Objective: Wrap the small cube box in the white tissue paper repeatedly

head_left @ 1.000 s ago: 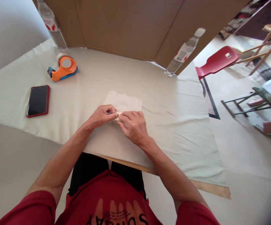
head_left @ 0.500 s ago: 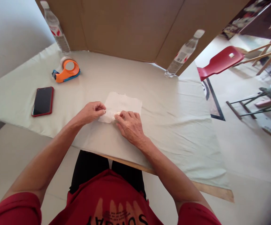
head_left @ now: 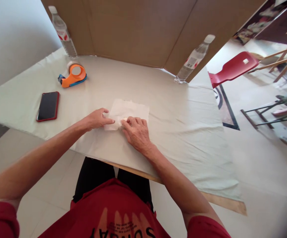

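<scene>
A thin white sheet (head_left: 130, 107), like paper or tissue, lies flat on the cloth-covered table with its near left corner showing between my hands. My left hand (head_left: 99, 119) is at the sheet's left edge, thumb and forefinger spread apart with nothing between them. My right hand (head_left: 138, 134) rests over the sheet's near right part, its fingers curled down on a small pale object (head_left: 124, 119). Most of that object is hidden under the fingers, so its kind cannot be made out.
A phone in a red case (head_left: 48, 106) and an orange tape dispenser (head_left: 74, 76) lie to the left. Water bottles stand at the back left (head_left: 65, 34) and back right (head_left: 194, 61), against a cardboard panel (head_left: 133, 29). A red chair (head_left: 235, 67) is beyond the table's right side.
My left hand has opened, its thumb and forefinger parting from a pinch at the sheet's left edge. My right hand stays over the pale object. The view has shifted slightly.
</scene>
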Action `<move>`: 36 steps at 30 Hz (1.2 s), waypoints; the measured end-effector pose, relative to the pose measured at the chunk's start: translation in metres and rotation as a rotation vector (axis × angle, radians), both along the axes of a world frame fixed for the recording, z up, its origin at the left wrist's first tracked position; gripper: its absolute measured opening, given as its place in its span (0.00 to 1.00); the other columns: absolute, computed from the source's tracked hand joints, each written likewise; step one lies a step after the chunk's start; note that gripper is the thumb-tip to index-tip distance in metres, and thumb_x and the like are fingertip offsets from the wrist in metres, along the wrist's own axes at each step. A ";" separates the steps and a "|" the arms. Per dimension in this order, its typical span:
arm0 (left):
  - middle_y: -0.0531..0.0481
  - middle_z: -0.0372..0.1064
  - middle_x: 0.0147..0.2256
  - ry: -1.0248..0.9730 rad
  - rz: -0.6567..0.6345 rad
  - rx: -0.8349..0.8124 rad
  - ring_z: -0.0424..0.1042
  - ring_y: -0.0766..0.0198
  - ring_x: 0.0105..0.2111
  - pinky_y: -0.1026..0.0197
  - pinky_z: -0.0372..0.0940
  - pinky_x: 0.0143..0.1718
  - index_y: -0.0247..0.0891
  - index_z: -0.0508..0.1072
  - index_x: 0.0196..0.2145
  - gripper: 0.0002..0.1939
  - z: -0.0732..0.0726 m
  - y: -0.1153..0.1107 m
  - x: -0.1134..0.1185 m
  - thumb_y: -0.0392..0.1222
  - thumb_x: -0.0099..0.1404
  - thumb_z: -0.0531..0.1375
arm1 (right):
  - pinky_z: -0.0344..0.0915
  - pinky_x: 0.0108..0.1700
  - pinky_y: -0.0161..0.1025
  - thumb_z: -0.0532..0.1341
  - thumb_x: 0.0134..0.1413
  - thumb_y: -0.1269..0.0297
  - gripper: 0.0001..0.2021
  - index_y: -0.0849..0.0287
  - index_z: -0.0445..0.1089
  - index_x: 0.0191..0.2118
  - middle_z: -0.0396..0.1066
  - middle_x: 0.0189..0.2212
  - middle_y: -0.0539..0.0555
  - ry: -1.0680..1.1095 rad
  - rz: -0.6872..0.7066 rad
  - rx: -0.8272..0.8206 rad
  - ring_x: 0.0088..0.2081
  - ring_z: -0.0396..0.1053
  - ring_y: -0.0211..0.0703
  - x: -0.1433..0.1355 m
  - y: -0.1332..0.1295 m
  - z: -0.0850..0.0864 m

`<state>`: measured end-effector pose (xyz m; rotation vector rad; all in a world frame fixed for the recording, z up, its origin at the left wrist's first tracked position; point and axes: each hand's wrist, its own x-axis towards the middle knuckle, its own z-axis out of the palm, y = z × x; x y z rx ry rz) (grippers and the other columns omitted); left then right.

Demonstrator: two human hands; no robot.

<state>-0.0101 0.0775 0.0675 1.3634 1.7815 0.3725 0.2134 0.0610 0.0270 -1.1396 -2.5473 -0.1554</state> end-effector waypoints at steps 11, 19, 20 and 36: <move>0.53 0.59 0.16 0.147 -0.089 -0.118 0.57 0.66 0.16 0.61 0.49 0.20 0.41 0.67 0.20 0.21 0.000 0.019 -0.004 0.58 0.48 0.68 | 0.51 0.47 0.48 0.61 0.61 0.66 0.17 0.56 0.67 0.56 0.71 0.49 0.58 0.033 0.003 -0.011 0.47 0.60 0.52 0.001 -0.001 -0.005; 0.55 0.58 0.19 -0.168 0.090 0.061 0.61 0.66 0.22 0.63 0.58 0.24 0.40 0.63 0.17 0.14 -0.003 0.016 0.010 0.41 0.47 0.66 | 0.51 0.48 0.48 0.61 0.62 0.65 0.16 0.56 0.67 0.55 0.71 0.49 0.58 0.048 0.008 -0.038 0.48 0.60 0.53 0.002 -0.002 -0.004; 0.54 0.61 0.21 -0.229 0.139 0.053 0.65 0.65 0.25 0.62 0.62 0.27 0.39 0.64 0.18 0.12 -0.003 0.015 0.013 0.40 0.47 0.65 | 0.51 0.48 0.48 0.60 0.62 0.65 0.16 0.56 0.66 0.55 0.71 0.49 0.59 0.051 0.007 -0.039 0.48 0.60 0.53 0.002 -0.002 -0.004; 0.45 0.74 0.29 -0.394 0.248 -0.100 0.72 0.60 0.30 0.61 0.65 0.26 0.36 0.73 0.27 0.13 -0.007 0.009 0.027 0.44 0.47 0.70 | 0.51 0.48 0.48 0.61 0.62 0.65 0.19 0.56 0.65 0.58 0.71 0.49 0.58 0.054 0.000 -0.026 0.48 0.61 0.52 0.001 -0.002 -0.005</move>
